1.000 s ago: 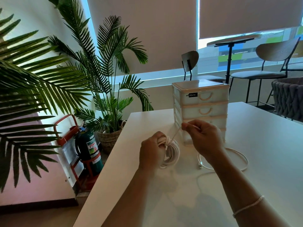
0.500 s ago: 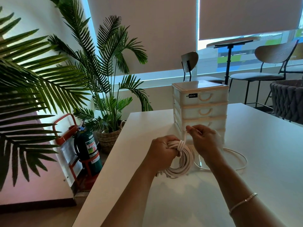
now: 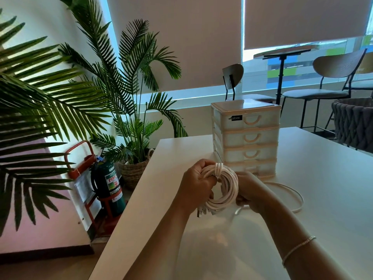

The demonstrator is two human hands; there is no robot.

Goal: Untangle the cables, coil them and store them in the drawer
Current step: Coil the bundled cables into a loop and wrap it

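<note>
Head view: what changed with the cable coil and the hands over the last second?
The right hand came down from the raised strand to grip the white coil beside the left hand. The loose cable and drawer unit stayed put.

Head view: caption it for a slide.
Both hands, left and right, grip a coiled white cable before closed drawers.

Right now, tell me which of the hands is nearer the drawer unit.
Right. The right hand sits just in front of the drawer unit, behind the coiled cable; the left hand grips the coil farther left.
</note>
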